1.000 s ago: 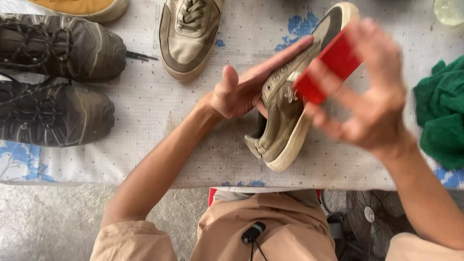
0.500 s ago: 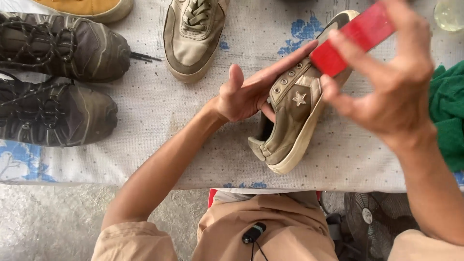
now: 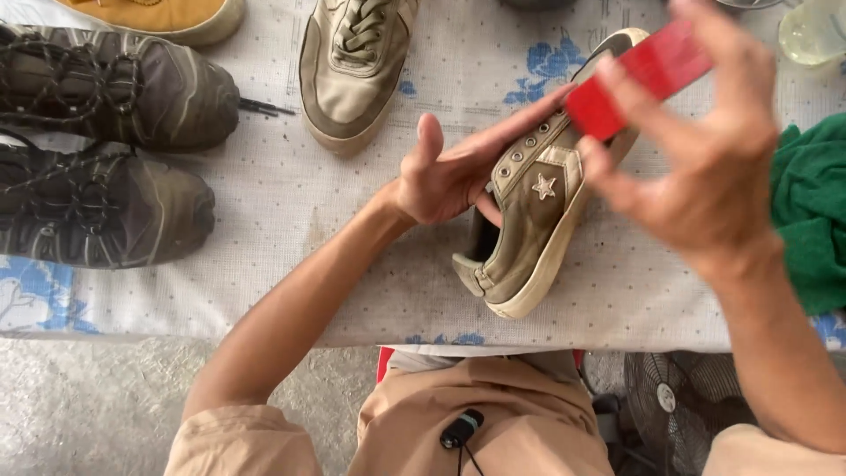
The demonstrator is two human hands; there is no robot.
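Observation:
My left hand (image 3: pixel 458 172) grips a dirty olive low-top sneaker (image 3: pixel 533 234) by its tongue and opening, holding it tilted on its side over the table, toe pointing away. The sneaker has a pale star on its side and a cream sole. My right hand (image 3: pixel 692 145) is raised above the toe end, fingers wrapped round a red block-shaped brush (image 3: pixel 639 75). The brush hovers over the shoe's front; whether it touches is hard to tell.
Two muddy dark trainers (image 3: pixel 106 141) lie at the left, the matching olive sneaker (image 3: pixel 352 62) at the top middle, a tan shoe (image 3: pixel 176 13) above. A green cloth (image 3: pixel 815 211) sits at the right. The patterned tablecloth (image 3: pixel 291 194) ends near my knees; a fan (image 3: pixel 670 405) stands below.
My right hand with the red brush has swept up from the shoe's middle toward its toe. The left hand has kept its grip, and the star side shows more.

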